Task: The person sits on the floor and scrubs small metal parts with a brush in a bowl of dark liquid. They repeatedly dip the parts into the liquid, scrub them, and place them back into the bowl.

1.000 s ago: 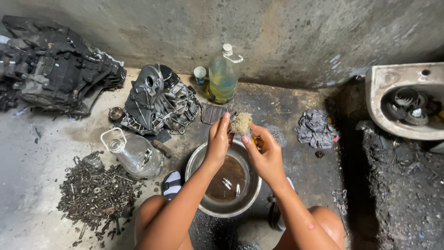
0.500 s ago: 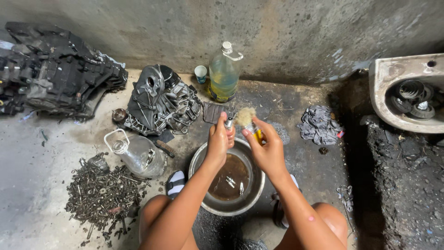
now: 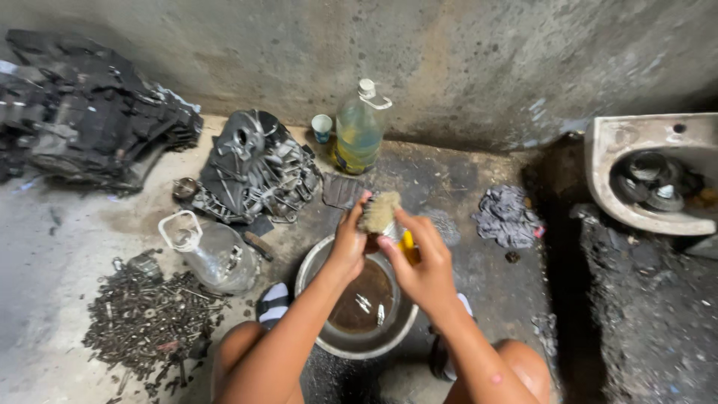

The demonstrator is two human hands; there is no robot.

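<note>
My right hand (image 3: 420,258) grips a brush (image 3: 381,213) with a yellow handle and pale bristles, held above the far rim of a metal bowl (image 3: 329,340). My left hand (image 3: 350,239) pinches a small part against the bristles; the part itself is hidden by my fingers. The bowl sits on the floor between my knees and holds brown liquid with a few small metal pieces in it.
A pile of bolts and screws (image 3: 146,322) lies at lower left beside a cut plastic jug (image 3: 213,254). A grey engine casing (image 3: 254,168), a larger black one (image 3: 82,127), a bottle of yellowish liquid (image 3: 359,135), a small cup (image 3: 321,127), a rag (image 3: 508,213) and a broken basin (image 3: 651,176) surround me.
Both hands stay together over the bowl's far rim, with the brush shifting slightly against the part. The view has tilted a little; nothing was picked up or let go.
</note>
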